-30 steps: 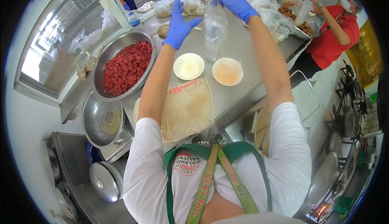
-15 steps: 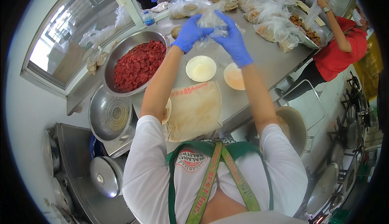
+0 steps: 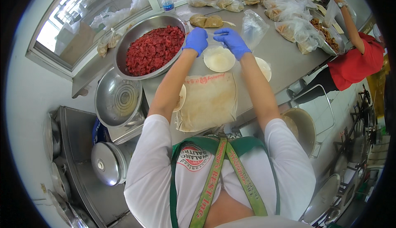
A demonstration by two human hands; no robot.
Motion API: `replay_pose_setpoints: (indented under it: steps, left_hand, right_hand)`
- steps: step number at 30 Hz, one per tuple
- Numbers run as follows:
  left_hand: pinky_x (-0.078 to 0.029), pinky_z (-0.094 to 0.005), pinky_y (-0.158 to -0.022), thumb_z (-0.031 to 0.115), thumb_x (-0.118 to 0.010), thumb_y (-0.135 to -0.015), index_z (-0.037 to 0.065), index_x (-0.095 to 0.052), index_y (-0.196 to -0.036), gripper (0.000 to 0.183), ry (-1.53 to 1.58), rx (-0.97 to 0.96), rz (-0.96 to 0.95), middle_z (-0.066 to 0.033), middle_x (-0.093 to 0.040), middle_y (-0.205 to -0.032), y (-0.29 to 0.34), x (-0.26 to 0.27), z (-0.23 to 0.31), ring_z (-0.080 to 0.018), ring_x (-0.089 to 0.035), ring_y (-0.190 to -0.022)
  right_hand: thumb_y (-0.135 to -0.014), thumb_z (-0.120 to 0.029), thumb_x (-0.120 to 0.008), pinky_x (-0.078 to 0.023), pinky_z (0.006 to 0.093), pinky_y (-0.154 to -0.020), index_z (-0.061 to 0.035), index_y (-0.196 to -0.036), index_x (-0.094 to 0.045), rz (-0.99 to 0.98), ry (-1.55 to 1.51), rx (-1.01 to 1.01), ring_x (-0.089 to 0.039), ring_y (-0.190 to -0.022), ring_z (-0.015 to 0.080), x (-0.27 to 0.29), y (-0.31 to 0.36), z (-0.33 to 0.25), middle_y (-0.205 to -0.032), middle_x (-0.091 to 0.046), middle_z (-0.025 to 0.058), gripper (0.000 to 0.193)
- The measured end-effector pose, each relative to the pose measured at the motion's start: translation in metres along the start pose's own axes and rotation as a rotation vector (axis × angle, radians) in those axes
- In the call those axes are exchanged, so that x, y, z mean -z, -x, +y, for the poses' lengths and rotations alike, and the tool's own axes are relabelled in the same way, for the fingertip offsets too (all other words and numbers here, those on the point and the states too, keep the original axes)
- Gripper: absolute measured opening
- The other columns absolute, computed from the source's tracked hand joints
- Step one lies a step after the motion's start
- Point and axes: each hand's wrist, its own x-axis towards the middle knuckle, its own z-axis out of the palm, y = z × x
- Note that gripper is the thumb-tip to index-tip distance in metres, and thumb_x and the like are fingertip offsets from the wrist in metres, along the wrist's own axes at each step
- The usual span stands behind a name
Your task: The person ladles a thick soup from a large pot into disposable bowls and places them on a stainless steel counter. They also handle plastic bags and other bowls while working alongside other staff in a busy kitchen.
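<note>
Both my hands wear blue gloves and are held close together above the steel table. My left hand [image 3: 196, 41] is closed, its fingertips bunched beside the rim of the bowl of red meat. Curled toward it, my right hand [image 3: 233, 43] has its fingers drawn together at the tips. Whatever lies between the fingertips is too thin and clear to make out. A clear plastic bag [image 3: 255, 28] lies just beyond my right hand. Under my hands sits a pale bowl [image 3: 219, 59] with whitish contents. A tied bag of brown food [image 3: 206, 21] lies beyond my left hand.
A large steel bowl [image 3: 119, 59] holds chopped red meat [image 3: 154, 51]. A stained cloth [image 3: 206, 102] lies nearest me, between small bowls [image 3: 264, 68]. Filled plastic bags [image 3: 299, 34] crowd the far right, where a person in red [image 3: 357, 65] works. A water bottle [image 3: 168, 3] stands far left.
My hands have come down and nearer each other from a raised clear plastic bag. That bag now lies right of them, and the view has shifted, uncovering the bag of brown food.
</note>
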Motion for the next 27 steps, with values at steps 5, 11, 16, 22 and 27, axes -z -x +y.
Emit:
replay_pose_setpoints:
  steps: [5,11,16,22,27]
  left_hand:
    - [-0.047,-0.0296,-0.058,0.003,-0.058,-0.069,0.010,-0.074,-0.098,0.034,0.183,-0.010,-0.644,-0.0101,-0.066,-0.074,-0.044,0.045,0.019,-0.0164,-0.059,-0.063]
    - [-0.045,-0.0266,-0.056,0.009,-0.057,-0.073,0.013,-0.076,-0.088,0.024,0.231,-0.109,-0.590,-0.0061,-0.070,-0.083,-0.066,-0.003,-0.013,-0.0112,-0.054,-0.062]
    - [-0.049,-0.0265,-0.058,0.007,-0.060,-0.073,0.014,-0.074,-0.089,0.023,0.147,-0.076,-0.601,-0.0094,-0.068,-0.080,-0.055,-0.001,0.022,-0.0127,-0.060,-0.066]
    - [-0.049,-0.0218,-0.051,0.005,-0.063,-0.075,0.007,-0.072,-0.096,0.024,0.526,0.126,-0.798,-0.0062,-0.067,-0.080,-0.067,0.001,-0.014,-0.0088,-0.060,-0.060]
    - [-0.055,-0.0263,-0.056,0.001,-0.068,-0.075,0.002,-0.072,-0.096,0.022,0.680,0.191,-0.669,-0.0071,-0.069,-0.085,-0.064,-0.055,-0.015,-0.0122,-0.062,-0.062]
  right_hand:
    - [-0.073,-0.006,-0.068,-0.051,0.0296,-0.061,-0.0072,-0.093,-0.073,-0.066,0.736,0.163,-0.061,-0.063,0.0158,0.042,-0.007,0.012,-0.084,-0.070,0.0076,0.020]
    - [-0.076,-0.003,-0.062,-0.054,0.0266,-0.060,-0.0065,-0.094,-0.074,-0.147,0.670,-0.112,-0.066,-0.072,0.0171,0.043,-0.009,-0.021,-0.086,-0.071,0.0084,0.022]
    - [-0.082,-0.003,-0.054,-0.054,0.0228,-0.057,-0.0021,-0.103,-0.070,-0.202,0.219,-0.284,-0.066,-0.069,0.0127,0.060,0.001,-0.024,-0.086,-0.070,0.0087,0.026]
    - [-0.084,-0.001,-0.049,-0.051,0.0187,-0.059,-0.0023,-0.105,-0.066,-0.219,0.063,-0.382,-0.064,-0.069,0.0108,0.055,-0.014,0.021,-0.083,-0.067,0.0038,0.026]
    - [-0.073,-0.006,-0.063,-0.053,0.0338,-0.067,-0.0102,-0.100,-0.069,0.022,0.764,0.116,-0.067,-0.075,0.0234,0.063,-0.026,0.092,-0.087,-0.071,0.0100,0.028]
